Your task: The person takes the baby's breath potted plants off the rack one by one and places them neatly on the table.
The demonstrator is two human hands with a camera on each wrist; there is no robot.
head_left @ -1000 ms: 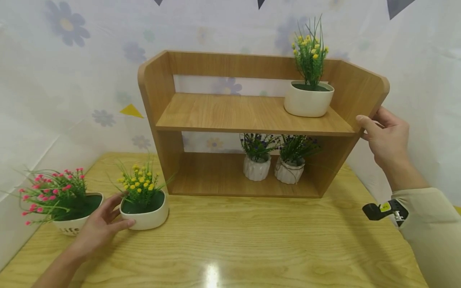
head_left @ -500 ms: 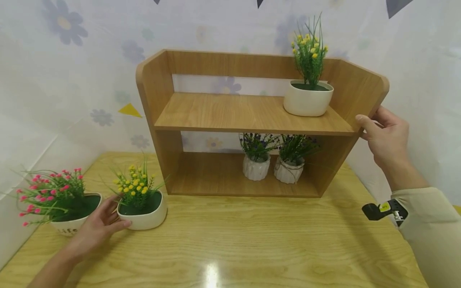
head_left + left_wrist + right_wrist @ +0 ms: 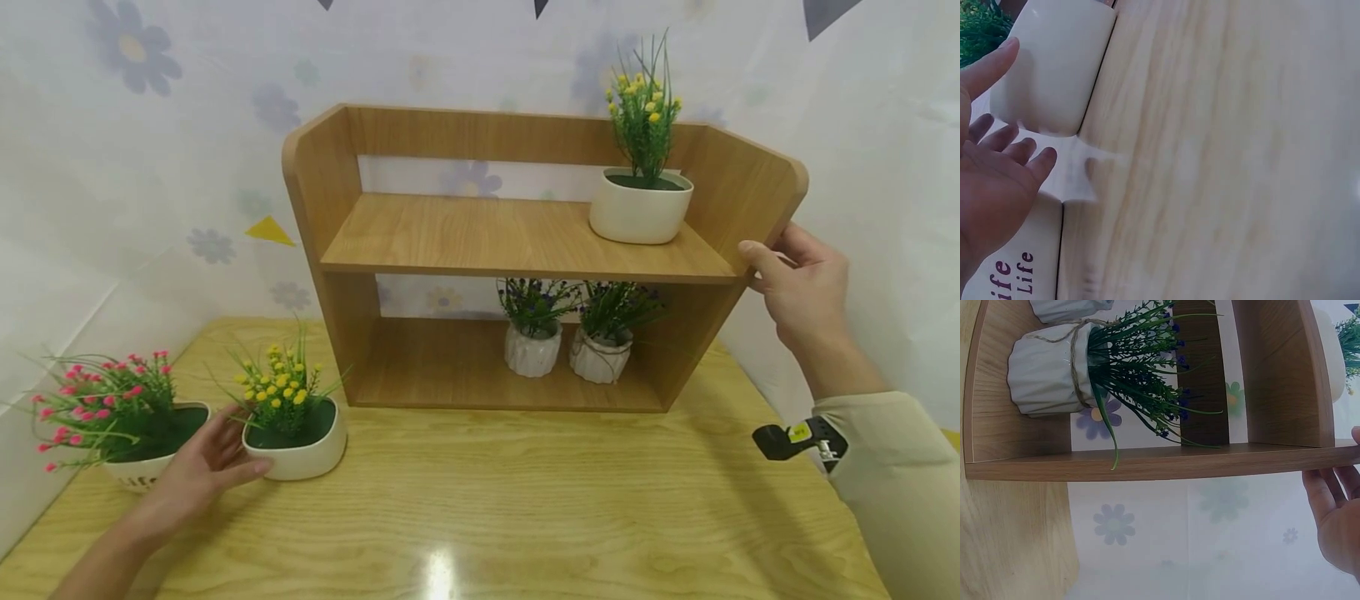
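My left hand [image 3: 197,475] lies cupped round the left side of a white pot of yellow flowers [image 3: 300,454] on the wooden table [image 3: 525,500]. The thumb lies on the pot's front. In the left wrist view the hand [image 3: 991,181] has fairly straight fingers spread beside that pot [image 3: 1054,69]. My right hand [image 3: 802,287] grips the right side panel of a two-tier wooden shelf [image 3: 517,237], thumb on the front edge and fingers behind. The right wrist view shows the hand [image 3: 1338,519] at the panel's edge [image 3: 1147,462].
A white pot of pink flowers [image 3: 138,471] stands just left of my left hand, lettered "Life" [image 3: 1016,269]. A second yellow-flower pot [image 3: 640,212] sits on the upper shelf at the right. Two small ribbed pots [image 3: 532,350] [image 3: 598,358] stand on the lower shelf. A floral sheet hangs behind.
Almost nothing has changed. The view has shifted slightly. Both hands stay where they were, on the pot and on the shelf.
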